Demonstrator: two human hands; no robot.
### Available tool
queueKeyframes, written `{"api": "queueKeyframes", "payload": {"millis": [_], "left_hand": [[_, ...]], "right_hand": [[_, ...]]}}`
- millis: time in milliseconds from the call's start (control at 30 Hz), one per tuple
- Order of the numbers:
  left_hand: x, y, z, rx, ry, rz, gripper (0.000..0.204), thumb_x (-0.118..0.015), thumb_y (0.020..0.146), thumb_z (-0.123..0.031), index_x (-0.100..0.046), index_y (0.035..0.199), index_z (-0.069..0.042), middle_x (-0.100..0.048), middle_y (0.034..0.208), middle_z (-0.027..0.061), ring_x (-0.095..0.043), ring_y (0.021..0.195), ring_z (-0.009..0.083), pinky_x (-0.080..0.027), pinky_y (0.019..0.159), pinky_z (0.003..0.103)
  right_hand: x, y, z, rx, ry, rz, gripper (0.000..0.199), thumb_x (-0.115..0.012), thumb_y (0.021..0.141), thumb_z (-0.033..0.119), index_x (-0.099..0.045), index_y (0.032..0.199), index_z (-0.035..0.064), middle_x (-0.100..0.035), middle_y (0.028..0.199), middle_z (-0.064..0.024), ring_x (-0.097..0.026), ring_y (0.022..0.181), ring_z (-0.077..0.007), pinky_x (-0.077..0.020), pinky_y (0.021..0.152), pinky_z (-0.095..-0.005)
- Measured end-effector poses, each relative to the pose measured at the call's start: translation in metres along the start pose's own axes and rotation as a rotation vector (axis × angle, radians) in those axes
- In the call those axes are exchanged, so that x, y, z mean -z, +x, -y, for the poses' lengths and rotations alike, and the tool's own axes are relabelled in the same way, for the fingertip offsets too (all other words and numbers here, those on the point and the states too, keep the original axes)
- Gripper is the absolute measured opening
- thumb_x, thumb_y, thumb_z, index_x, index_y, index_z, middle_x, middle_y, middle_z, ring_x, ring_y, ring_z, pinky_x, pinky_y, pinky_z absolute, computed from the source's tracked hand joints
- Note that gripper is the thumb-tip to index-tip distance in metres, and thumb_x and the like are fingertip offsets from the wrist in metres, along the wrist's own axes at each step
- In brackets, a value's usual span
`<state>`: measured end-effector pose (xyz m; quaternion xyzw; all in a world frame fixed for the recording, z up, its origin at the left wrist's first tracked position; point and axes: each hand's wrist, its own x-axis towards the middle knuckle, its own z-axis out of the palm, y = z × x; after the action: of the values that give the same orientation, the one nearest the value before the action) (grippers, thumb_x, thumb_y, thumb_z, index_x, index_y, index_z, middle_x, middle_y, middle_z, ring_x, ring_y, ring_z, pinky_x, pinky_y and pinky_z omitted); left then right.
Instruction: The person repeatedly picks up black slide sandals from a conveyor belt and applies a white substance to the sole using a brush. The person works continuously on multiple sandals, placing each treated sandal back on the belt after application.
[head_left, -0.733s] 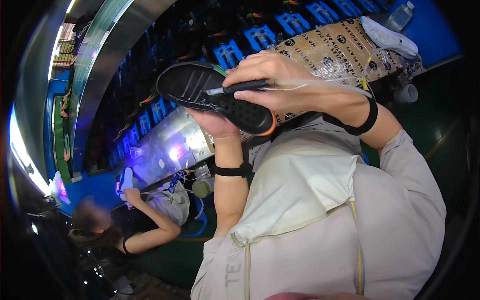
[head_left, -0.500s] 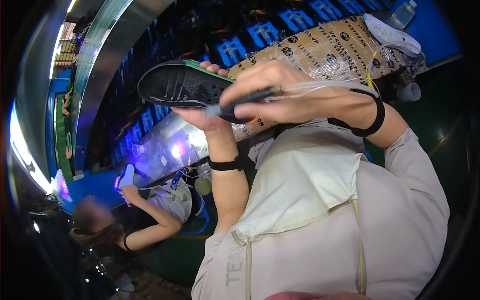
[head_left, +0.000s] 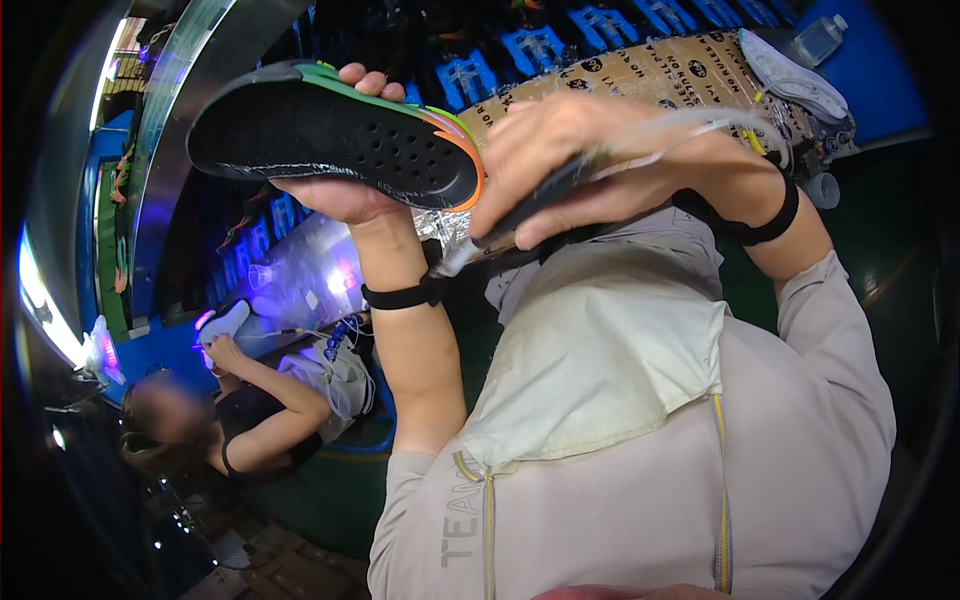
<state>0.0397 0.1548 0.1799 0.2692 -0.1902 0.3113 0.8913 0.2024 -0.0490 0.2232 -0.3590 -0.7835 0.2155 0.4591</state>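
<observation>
My left hand (head_left: 345,190) holds up a black shoe sole (head_left: 330,135) with green and orange edging, its perforated face turned toward me. My right hand (head_left: 590,165) grips a dark pen-like tool (head_left: 520,215) with a thin clear tube running back over my wrist; the tool's tip sits just below the sole's orange end. Both wrists wear black bands. A pale apron covers my chest.
A brown printed sheet (head_left: 660,75) covers the bench at the top, with a white shoe part (head_left: 795,75) and a clear bottle (head_left: 815,40) on it. At lower left another person (head_left: 260,410) holds a white shoe (head_left: 225,320) under purple light.
My left hand has raised the sole and tipped it flatter. The tool in my right hand has slid off the sole's face to below its right end.
</observation>
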Motion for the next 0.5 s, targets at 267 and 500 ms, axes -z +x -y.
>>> {"api": "queueKeyframes", "payload": {"millis": [267, 500], "left_hand": [[-0.004, 0.019, -0.013, 0.172, 0.119, 0.186, 0.124, -0.054, 0.082, -0.095, -0.045, 0.154, 0.006, -0.058, 0.146, 0.0283, -0.061, 0.128, 0.0393, -0.048, 0.112, 0.053], [-0.002, 0.045, -0.031, 0.419, 0.432, 0.225, 0.120, -0.050, 0.089, -0.090, -0.037, 0.160, 0.006, -0.055, 0.151, 0.0318, -0.064, 0.130, 0.0458, -0.053, 0.112, 0.055]], "right_hand": [[0.007, -0.001, 0.000, -0.084, -0.101, -0.021, 0.029, -0.081, 0.092, 0.011, -0.079, 0.120, 0.0068, -0.076, 0.101, -0.0127, -0.071, 0.094, -0.0298, -0.0558, 0.083, -0.0396], [0.010, 0.004, 0.000, -0.060, -0.239, 0.076, 0.033, -0.083, 0.090, 0.016, -0.079, 0.122, 0.0080, -0.074, 0.097, -0.0105, -0.069, 0.085, -0.0302, -0.0557, 0.078, -0.0409]]}}
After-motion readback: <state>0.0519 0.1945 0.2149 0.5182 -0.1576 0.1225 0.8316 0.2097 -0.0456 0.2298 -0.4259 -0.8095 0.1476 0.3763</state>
